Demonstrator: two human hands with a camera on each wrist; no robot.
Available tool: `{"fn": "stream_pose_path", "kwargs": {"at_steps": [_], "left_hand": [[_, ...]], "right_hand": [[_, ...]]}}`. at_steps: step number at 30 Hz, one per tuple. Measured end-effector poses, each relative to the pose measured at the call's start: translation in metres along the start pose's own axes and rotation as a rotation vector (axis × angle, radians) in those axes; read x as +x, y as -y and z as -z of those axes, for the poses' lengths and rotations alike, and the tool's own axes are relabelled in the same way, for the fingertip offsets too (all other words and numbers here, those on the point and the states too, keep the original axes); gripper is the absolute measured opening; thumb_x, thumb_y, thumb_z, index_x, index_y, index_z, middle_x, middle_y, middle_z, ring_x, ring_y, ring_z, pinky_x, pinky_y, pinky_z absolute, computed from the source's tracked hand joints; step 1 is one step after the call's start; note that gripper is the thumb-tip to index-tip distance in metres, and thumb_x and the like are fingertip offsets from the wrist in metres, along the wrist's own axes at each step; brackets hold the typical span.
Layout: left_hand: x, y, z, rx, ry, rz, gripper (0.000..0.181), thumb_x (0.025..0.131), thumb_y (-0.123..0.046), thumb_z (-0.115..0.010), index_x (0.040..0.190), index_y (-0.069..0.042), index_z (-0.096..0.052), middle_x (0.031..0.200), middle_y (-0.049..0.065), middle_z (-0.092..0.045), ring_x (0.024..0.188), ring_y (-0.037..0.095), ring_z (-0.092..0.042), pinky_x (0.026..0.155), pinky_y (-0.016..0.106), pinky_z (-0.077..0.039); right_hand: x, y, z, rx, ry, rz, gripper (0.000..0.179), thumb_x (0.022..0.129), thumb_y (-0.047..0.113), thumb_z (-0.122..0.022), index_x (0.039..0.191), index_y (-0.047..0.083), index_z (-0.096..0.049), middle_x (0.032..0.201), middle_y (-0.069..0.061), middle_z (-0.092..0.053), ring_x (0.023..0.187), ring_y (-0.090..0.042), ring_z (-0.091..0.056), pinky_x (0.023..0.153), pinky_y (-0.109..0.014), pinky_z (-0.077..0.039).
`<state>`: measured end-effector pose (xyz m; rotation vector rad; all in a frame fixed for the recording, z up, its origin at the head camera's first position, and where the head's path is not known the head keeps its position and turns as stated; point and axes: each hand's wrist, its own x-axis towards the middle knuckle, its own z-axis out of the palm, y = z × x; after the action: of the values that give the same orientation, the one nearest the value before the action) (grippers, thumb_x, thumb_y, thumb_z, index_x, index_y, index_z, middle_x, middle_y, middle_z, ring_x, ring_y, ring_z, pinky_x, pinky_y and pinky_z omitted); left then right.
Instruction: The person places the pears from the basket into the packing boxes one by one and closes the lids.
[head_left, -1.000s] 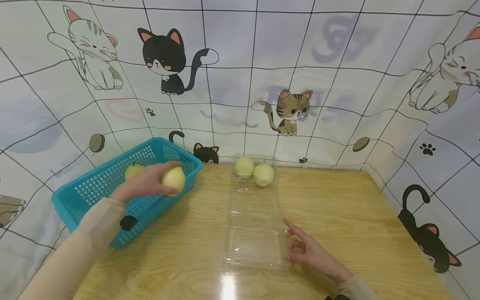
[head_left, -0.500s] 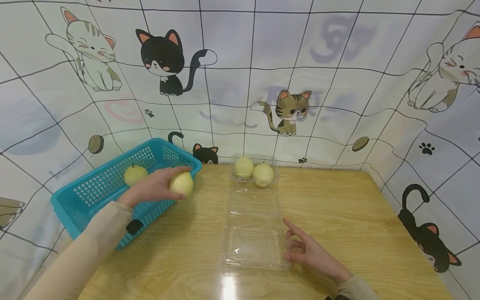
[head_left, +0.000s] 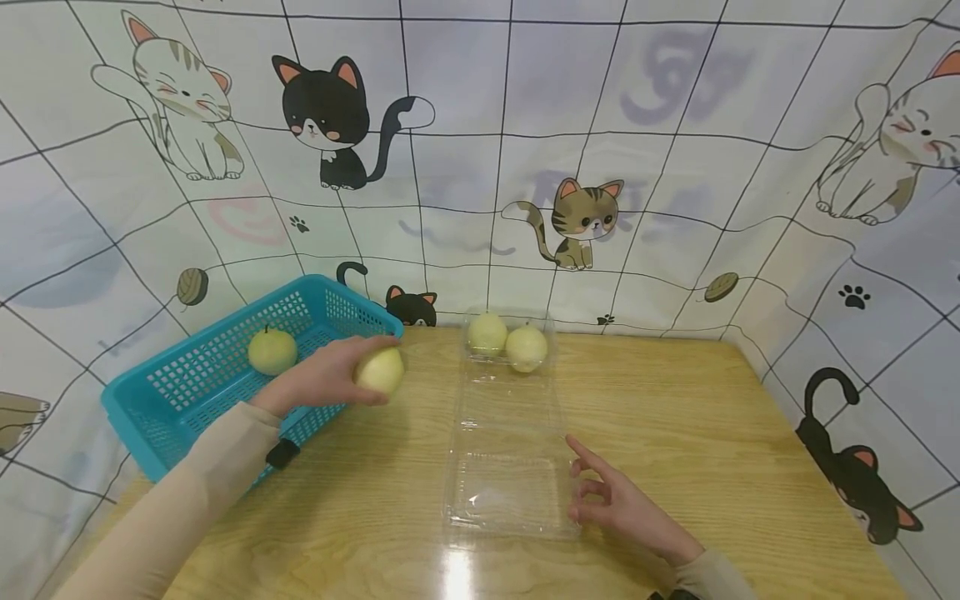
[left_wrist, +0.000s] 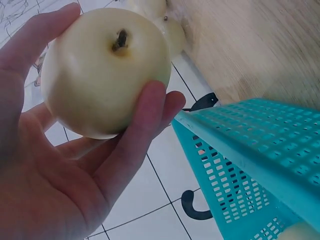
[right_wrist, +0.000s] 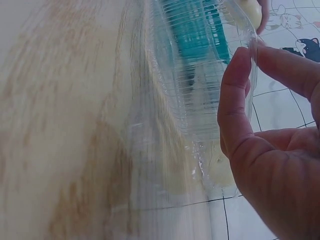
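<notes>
My left hand (head_left: 330, 372) grips a round, pale yellow pear (head_left: 380, 371) just past the right side of the blue basket. In the left wrist view, thumb and fingers curl round the pear (left_wrist: 105, 75), whose dark stem faces the camera. A long, opened clear plastic box (head_left: 510, 492) lies on the table, with two more pears (head_left: 527, 348) in its far half. At the near half's right edge, my right hand (head_left: 618, 508) pinches the rim. The right wrist view shows its thumb and fingers on either side of that clear rim (right_wrist: 251, 100).
The blue perforated basket (head_left: 217, 342) stands at the left with one pear (head_left: 272, 351) visible inside. A cat-patterned cloth (head_left: 465, 167) covers the wall behind the wooden table (head_left: 660, 400) and both sides.
My left hand has carried the pear to the right, over the basket's edge, uncovering the pear left inside. The right hand and the plastic box have stayed still.
</notes>
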<state>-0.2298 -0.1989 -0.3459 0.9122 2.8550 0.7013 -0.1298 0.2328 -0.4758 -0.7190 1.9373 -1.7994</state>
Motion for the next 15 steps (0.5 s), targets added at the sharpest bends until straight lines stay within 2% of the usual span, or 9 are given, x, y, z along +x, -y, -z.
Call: {"fn": "stream_pose_path", "kwargs": {"at_steps": [5, 15], "left_hand": [[0.002, -0.004, -0.004, 0.018, 0.000, -0.016, 0.079, 0.075, -0.033, -0.081, 0.143, -0.012, -0.046, 0.113, 0.014, -0.059, 0.089, 0.025, -0.056, 0.065, 0.037, -0.050], [0.001, -0.011, -0.015, -0.009, 0.011, -0.032, 0.078, 0.075, -0.031, -0.082, 0.143, -0.015, -0.046, 0.115, 0.015, -0.059, 0.091, 0.026, -0.056, 0.065, 0.037, -0.051]], "right_hand": [[0.000, 0.001, -0.001, 0.005, 0.001, 0.000, 0.087, 0.089, -0.010, -0.059, 0.154, 0.003, -0.003, 0.118, -0.028, -0.021, 0.088, -0.008, -0.056, 0.070, -0.027, -0.054], [0.000, 0.003, -0.001, 0.012, 0.003, -0.013, 0.086, 0.090, -0.012, -0.057, 0.155, 0.005, -0.003, 0.118, -0.028, -0.020, 0.089, -0.008, -0.055, 0.070, -0.029, -0.055]]}}
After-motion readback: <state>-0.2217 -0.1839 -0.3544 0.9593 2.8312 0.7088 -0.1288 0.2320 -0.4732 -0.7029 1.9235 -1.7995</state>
